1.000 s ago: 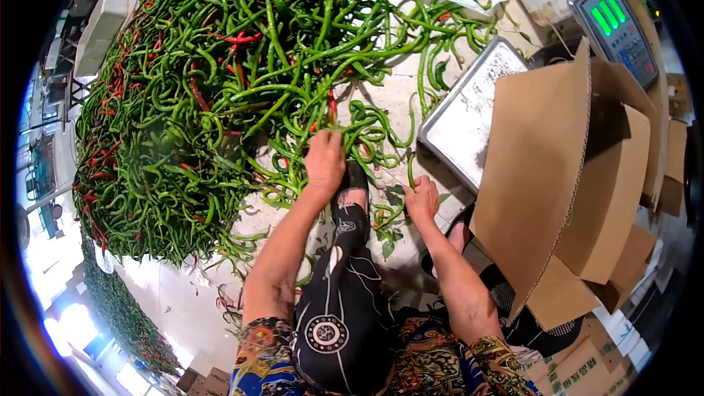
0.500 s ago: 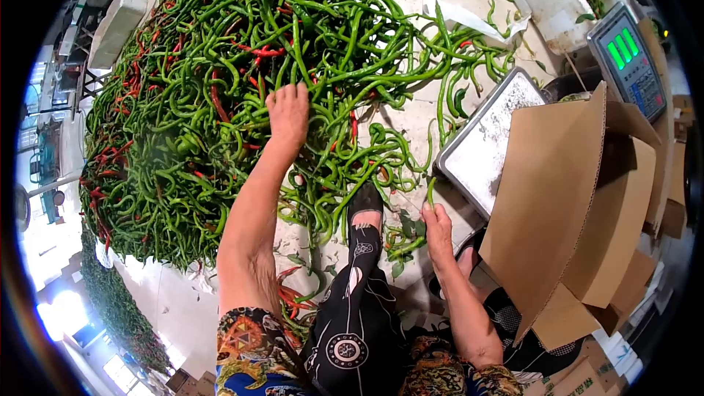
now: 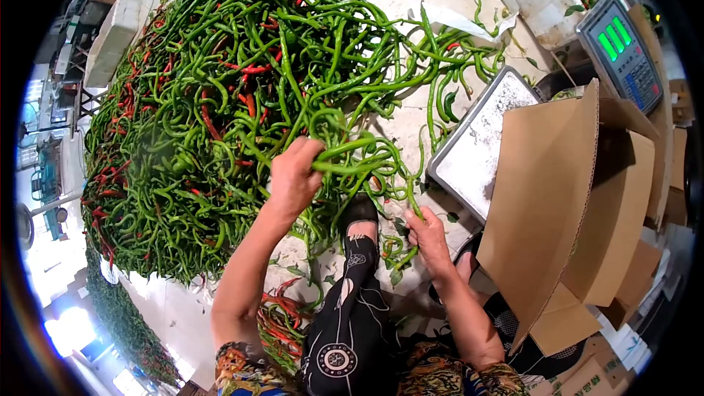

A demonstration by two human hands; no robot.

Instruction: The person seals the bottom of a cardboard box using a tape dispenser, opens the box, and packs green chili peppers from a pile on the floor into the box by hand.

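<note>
A large heap of long green chili peppers [image 3: 176, 132], with red ones mixed in, spreads over the floor on the left. My left hand [image 3: 295, 176] is closed around several green chili peppers [image 3: 352, 155] at the heap's right edge; their ends stick out to the right of my fist. Lower and to the right, my right hand [image 3: 429, 238] pinches a green chili pepper [image 3: 412, 194] that points upward from the fingers. How many peppers sit inside each hand is hidden.
A scale platform [image 3: 484, 143] with a lit display [image 3: 616, 40] stands at the right. Beside it is an open cardboard box [image 3: 546, 205]. Red peppers [image 3: 279, 319] lie by my leg, and a white foam box [image 3: 539, 0] sits at the upper right.
My left hand has closed on green peppers and pulled them down toward me from the heap. My right hand has moved slightly left and down, keeping its pepper.
</note>
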